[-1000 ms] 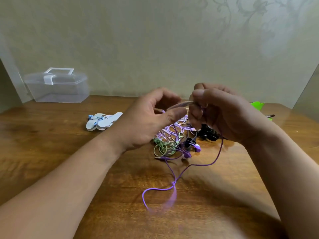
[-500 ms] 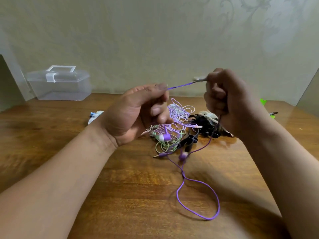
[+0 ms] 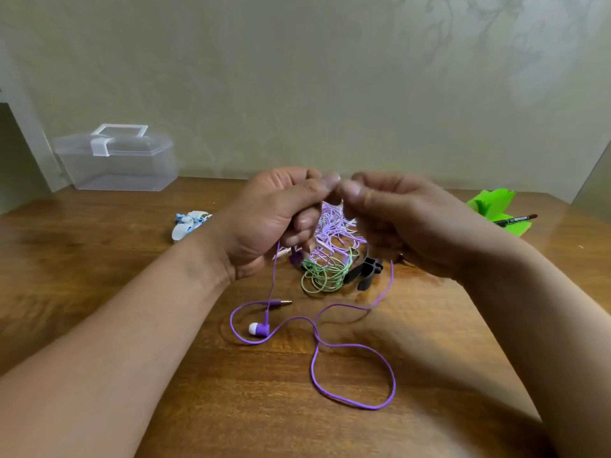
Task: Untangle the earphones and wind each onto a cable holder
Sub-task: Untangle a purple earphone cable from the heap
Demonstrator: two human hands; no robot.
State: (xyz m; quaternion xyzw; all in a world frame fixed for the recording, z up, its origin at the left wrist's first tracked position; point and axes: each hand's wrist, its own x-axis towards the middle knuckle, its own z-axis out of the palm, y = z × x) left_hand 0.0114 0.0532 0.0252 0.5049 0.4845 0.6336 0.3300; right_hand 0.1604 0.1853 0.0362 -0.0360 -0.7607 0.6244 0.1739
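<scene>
Grips the purple cord [image 3: 316, 338] in the left hand [image 3: 264, 223], fingers curled round it. Pinches the same cord in the right hand [image 3: 403, 223], thumb against forefinger (exact contact point blurred). Holds both hands raised with fingertips nearly touching, directly above the tangle [image 3: 330, 246], probably to hang the freed cord clear of the lilac and green strands. Lets earbud [image 3: 259, 329] and plug [image 3: 281, 302] lie below the left hand, with slack looped on the table beneath the right forearm. Leaves the black holders [image 3: 363, 272] just under the right hand, within reach for winding.
</scene>
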